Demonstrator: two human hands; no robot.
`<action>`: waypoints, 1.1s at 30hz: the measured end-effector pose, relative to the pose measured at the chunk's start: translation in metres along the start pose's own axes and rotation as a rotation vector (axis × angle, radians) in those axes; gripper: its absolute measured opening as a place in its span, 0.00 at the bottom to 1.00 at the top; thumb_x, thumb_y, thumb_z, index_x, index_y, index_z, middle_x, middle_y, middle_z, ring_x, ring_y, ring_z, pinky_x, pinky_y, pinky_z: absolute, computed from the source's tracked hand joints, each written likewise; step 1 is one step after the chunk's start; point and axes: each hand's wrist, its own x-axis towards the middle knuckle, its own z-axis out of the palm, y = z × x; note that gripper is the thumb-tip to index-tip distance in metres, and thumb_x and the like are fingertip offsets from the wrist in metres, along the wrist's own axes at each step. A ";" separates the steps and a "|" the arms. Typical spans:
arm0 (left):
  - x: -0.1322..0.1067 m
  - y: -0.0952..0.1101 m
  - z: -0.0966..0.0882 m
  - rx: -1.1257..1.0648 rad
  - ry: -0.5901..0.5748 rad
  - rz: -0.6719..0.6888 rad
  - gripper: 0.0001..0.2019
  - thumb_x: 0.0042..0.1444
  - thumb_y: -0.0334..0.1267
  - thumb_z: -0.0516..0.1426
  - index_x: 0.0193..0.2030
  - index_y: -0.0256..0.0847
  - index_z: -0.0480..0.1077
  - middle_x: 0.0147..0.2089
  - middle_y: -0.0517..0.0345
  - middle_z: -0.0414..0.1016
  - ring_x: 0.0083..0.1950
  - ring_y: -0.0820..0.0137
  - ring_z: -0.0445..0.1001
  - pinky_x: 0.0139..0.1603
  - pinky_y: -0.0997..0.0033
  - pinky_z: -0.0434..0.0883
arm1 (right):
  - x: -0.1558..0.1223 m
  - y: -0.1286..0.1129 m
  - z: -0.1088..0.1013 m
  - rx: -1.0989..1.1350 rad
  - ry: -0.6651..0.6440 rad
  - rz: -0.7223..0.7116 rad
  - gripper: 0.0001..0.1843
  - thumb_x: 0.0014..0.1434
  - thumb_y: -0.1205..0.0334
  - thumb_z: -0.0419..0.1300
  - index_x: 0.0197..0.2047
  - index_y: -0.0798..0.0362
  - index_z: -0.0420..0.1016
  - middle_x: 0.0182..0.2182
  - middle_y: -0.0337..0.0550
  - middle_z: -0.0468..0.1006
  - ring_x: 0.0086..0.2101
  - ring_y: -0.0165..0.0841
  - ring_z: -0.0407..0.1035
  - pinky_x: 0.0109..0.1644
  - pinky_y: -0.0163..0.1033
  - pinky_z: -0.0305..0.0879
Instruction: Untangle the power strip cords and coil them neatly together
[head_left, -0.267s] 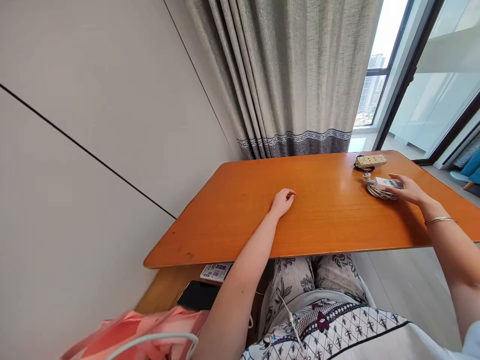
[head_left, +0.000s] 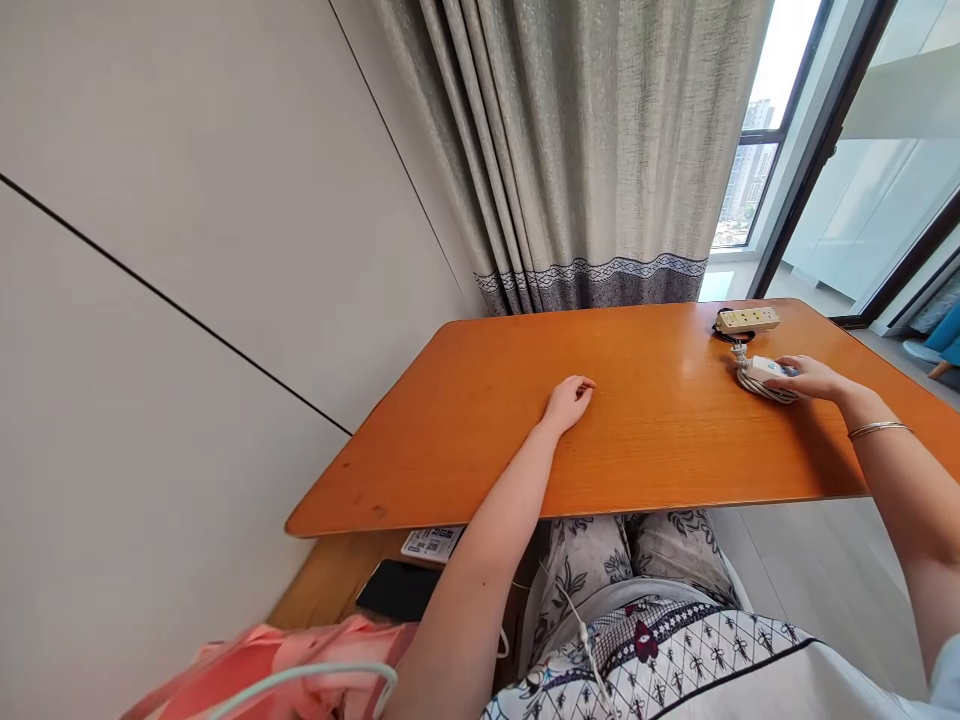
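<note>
My left hand (head_left: pixel 570 402) rests near the middle of the orange-brown wooden table (head_left: pixel 645 450), its fingers loosely curled in with nothing in them. At the right side of the table, my right hand (head_left: pixel 816 377) has its thumb and fingers around the right end of a white power strip (head_left: pixel 761 369). The strip lies on its own coiled pale cord (head_left: pixel 772 393), and its plug (head_left: pixel 739 350) sits at the coil's upper left. Part of the strip is hidden under my fingers. Just behind it is a cream power strip (head_left: pixel 748 320) with a black cord.
A grey curtain (head_left: pixel 600 150) hangs behind the table, with a glass door (head_left: pixel 885 200) at the right. Below the front edge on the left are a black phone-like slab (head_left: pixel 397 590), a white printed item (head_left: pixel 433 543) and a pink bag (head_left: pixel 300 660).
My right hand has moved slightly left and closed further over the white power strip, covering more of it. My left hand stays in place.
</note>
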 end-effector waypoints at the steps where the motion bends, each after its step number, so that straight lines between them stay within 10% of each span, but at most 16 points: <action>1: 0.000 0.001 0.000 -0.001 -0.005 0.000 0.07 0.57 0.29 0.55 0.38 0.40 0.75 0.43 0.53 0.78 0.42 0.67 0.78 0.44 0.66 0.75 | 0.000 -0.005 0.000 -0.041 -0.032 0.033 0.33 0.43 0.40 0.67 0.48 0.53 0.79 0.48 0.56 0.79 0.48 0.53 0.73 0.49 0.51 0.71; 10: -0.008 0.019 0.000 0.049 -0.102 0.078 0.12 0.61 0.39 0.55 0.49 0.41 0.73 0.46 0.53 0.78 0.37 0.69 0.75 0.45 0.65 0.73 | -0.027 -0.109 0.049 0.453 -0.180 0.064 0.30 0.40 0.40 0.72 0.38 0.53 0.72 0.34 0.44 0.79 0.34 0.37 0.71 0.33 0.36 0.64; 15: -0.014 0.023 0.004 -0.131 -0.229 0.089 0.34 0.57 0.53 0.61 0.66 0.43 0.58 0.52 0.50 0.77 0.37 0.69 0.76 0.44 0.64 0.73 | -0.039 -0.205 0.091 0.953 -0.226 0.005 0.29 0.38 0.41 0.73 0.35 0.53 0.71 0.28 0.40 0.75 0.27 0.30 0.66 0.26 0.33 0.58; 19: -0.012 0.013 0.002 -0.348 -0.073 0.081 0.50 0.48 0.47 0.68 0.71 0.43 0.44 0.58 0.43 0.73 0.52 0.61 0.76 0.51 0.61 0.74 | -0.041 -0.250 0.102 1.094 -0.284 0.004 0.28 0.42 0.40 0.71 0.35 0.51 0.68 0.28 0.40 0.75 0.26 0.30 0.66 0.26 0.34 0.58; 27: -0.003 0.013 -0.006 -0.228 0.024 -0.002 0.21 0.50 0.26 0.56 0.52 0.40 0.70 0.47 0.52 0.77 0.41 0.69 0.75 0.44 0.69 0.75 | -0.029 -0.243 0.081 0.975 -0.086 -0.070 0.25 0.43 0.41 0.72 0.35 0.51 0.73 0.30 0.39 0.75 0.31 0.31 0.66 0.30 0.33 0.60; 33: 0.000 0.020 -0.024 -0.143 0.106 0.064 0.13 0.47 0.25 0.51 0.34 0.41 0.75 0.39 0.56 0.76 0.47 0.64 0.74 0.52 0.63 0.73 | -0.027 -0.222 0.062 1.208 -0.204 0.057 0.22 0.49 0.43 0.70 0.35 0.53 0.75 0.33 0.47 0.79 0.30 0.34 0.72 0.26 0.35 0.66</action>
